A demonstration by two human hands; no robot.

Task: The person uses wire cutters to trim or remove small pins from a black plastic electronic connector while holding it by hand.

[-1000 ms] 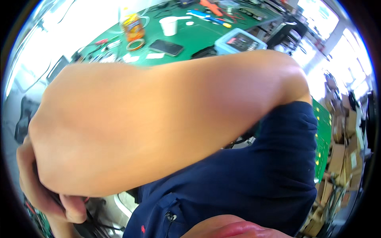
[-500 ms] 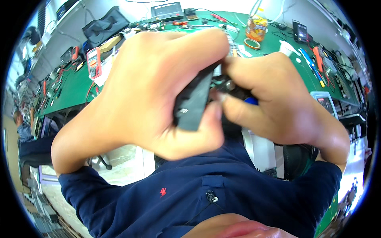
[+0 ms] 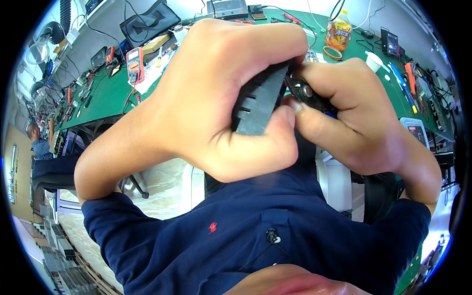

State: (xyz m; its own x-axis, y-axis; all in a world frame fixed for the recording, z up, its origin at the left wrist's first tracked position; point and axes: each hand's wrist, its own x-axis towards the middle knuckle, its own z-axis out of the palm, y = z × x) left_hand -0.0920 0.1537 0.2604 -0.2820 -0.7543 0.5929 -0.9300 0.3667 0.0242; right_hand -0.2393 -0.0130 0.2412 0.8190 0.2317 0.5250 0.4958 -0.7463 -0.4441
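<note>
The left hand (image 3: 216, 93) wrapped its fingers tight around a black slotted block (image 3: 258, 101) and held it up close, above the near edge of the green worktop (image 3: 103, 93). The right hand (image 3: 354, 118) pinched a small dark tool (image 3: 307, 93) touching the block's top end.

Cluttered green bench (image 3: 105, 98) beyond hands

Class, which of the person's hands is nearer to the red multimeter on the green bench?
Left. The left hand is beside the red multimeter; the right hand is farther off, beyond the left.
</note>
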